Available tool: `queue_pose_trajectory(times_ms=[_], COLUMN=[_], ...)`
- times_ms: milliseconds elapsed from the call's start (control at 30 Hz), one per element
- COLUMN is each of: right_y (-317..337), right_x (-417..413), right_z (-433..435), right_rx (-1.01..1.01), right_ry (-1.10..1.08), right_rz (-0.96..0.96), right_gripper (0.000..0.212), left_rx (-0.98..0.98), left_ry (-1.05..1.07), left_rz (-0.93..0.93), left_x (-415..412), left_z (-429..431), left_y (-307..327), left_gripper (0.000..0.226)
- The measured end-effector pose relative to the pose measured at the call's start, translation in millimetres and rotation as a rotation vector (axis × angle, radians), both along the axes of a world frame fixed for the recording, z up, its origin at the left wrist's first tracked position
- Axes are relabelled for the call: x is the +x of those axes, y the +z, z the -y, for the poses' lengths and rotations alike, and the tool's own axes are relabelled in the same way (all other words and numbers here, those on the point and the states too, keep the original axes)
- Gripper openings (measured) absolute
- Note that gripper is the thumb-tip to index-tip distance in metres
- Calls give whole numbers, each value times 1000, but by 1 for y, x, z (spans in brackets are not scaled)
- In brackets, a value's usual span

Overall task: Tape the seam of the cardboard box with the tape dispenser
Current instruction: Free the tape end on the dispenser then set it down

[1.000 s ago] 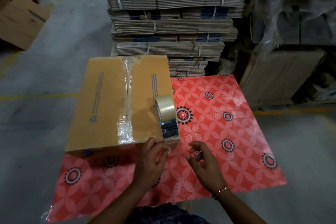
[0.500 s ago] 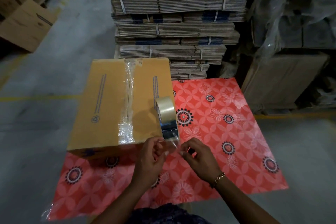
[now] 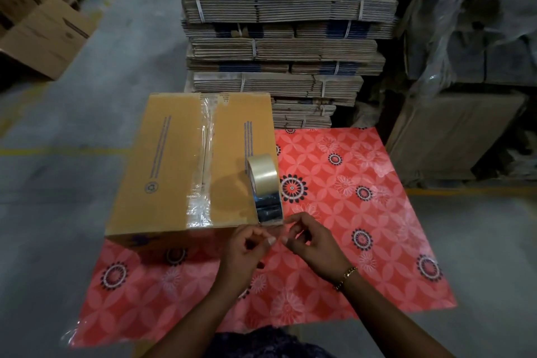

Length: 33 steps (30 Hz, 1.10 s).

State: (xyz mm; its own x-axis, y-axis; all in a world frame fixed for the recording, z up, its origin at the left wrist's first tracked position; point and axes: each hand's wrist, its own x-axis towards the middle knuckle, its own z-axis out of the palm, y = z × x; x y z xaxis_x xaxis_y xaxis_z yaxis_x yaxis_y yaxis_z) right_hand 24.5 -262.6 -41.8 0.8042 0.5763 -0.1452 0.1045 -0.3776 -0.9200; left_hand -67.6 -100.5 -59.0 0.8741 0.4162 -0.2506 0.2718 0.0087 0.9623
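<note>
The cardboard box (image 3: pixel 189 166) is seen left of centre on the patterned red sheet (image 3: pixel 363 212), its centre seam (image 3: pixel 205 160) already covered by clear tape. The tape dispenser (image 3: pixel 265 189) stands upright on the box's lower right corner. The loose tape end (image 3: pixel 274 227) is pinched between the left hand (image 3: pixel 247 253) and right hand (image 3: pixel 313 244), each grip narrowed on the film. Freeing the tape end appears to be the step in hand; next, the end would need separating or pressing down.
</note>
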Motion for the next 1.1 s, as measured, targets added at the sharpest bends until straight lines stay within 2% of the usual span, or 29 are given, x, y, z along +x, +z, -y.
queue_pose_trajectory(times_ms=[100, 200, 333, 600, 867, 1000, 1100], right_y=[-2, -3, -1, 0, -1, 1, 3], right_x=[-3, -2, -1, 4, 6, 11, 16], right_z=[-1, -1, -2, -9, -15, -10, -5], right_rx=[27, 12, 0, -29, -63, -59, -62], right_ry=[-61, -72, -33, -124, -166, -204, -160], right_rz=[-74, -80, -85, -169, -223, -264, -296], right_gripper=[34, 21, 5, 16, 15, 11, 9], left_rx=[-148, -216, -238, -287, -283, -320, -427], left_ry=[64, 70, 68, 139, 282, 381, 354], left_rz=[-72, -113, -137, -186, -226, -253, -270], left_x=[1, 1, 1, 7, 13, 13, 12], left_z=[6, 7, 6, 9, 23, 16, 10], left_y=[7, 10, 12, 24, 20, 12, 12], left_gripper=[7, 5, 4, 18, 19, 37, 25])
